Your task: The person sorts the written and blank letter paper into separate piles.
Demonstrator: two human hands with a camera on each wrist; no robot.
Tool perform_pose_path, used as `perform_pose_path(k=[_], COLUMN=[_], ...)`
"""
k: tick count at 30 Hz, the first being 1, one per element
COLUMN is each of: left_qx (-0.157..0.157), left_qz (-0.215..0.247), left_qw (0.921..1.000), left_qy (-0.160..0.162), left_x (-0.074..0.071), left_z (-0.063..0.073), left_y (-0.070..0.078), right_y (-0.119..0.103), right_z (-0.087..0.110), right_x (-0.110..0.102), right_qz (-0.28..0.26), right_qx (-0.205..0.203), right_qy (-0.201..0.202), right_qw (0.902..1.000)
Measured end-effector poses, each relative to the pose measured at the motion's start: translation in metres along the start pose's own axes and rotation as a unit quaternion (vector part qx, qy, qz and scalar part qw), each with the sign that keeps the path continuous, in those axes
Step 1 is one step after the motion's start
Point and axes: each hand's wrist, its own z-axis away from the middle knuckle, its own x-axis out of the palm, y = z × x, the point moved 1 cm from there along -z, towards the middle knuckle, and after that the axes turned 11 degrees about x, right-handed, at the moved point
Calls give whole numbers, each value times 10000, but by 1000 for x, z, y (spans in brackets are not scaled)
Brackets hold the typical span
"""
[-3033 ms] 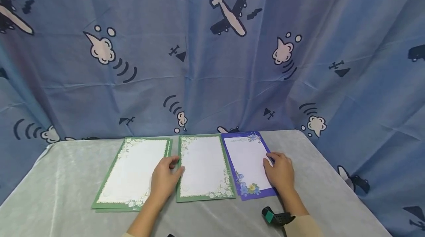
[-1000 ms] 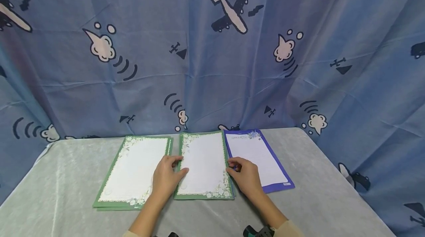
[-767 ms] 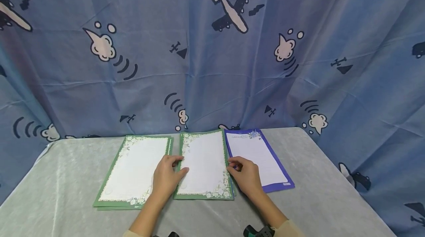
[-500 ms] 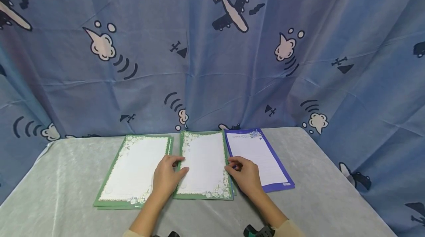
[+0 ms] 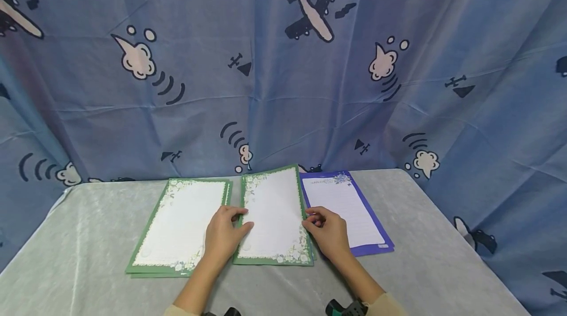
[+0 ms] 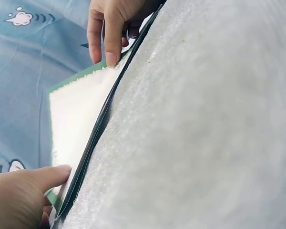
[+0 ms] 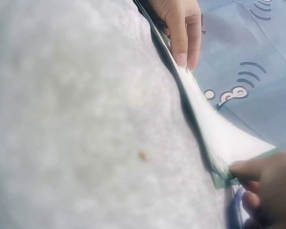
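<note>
A green-bordered sheet of writing paper [image 5: 274, 217] with white flower corners lies on top of other sheets in the middle, its far right corner raised. My left hand [image 5: 224, 235] holds its left edge, thumb on the printed face and fingers under the edge, as the left wrist view shows. Along the right edge, my right hand [image 5: 328, 235] pinches the same sheet between thumb and curled fingers. In the right wrist view the paper [image 7: 224, 138] bows upward, with other edges beneath it. A purple-bordered lined sheet [image 5: 345, 212] lies beside and partly behind my right hand.
To the left lies a stack of green-bordered sheets [image 5: 177, 227], partly covered by my left hand. All of it rests on a grey cloth-covered table [image 5: 438, 267]. A blue curtain [image 5: 199, 60] with airplane prints hangs behind the table's far edge.
My right hand has moved left from the purple paper to the green sheet's right edge. The purple paper on top now shows lines and no bottom flowers. The green sheet's far right corner has risen.
</note>
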Motion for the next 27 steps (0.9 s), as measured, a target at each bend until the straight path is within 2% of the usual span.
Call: perform_pose_path(k=[8,17,27], left_qx=[-48,4,-33], left_qz=[92,113,91], left_qw=[9999,9999,9999], left_qy=[30,71,67], left_x=[0,1,0], left_z=[1,0,1], left_y=[-1,-2,0], right_y=[1,1,0], right_z=[0,-1,0], right_x=[1,1,2], right_qz=[123,367,380], right_qx=[-3,-212,-122], right_qy=[43,128,17], right_qw=[9999,9990,9992])
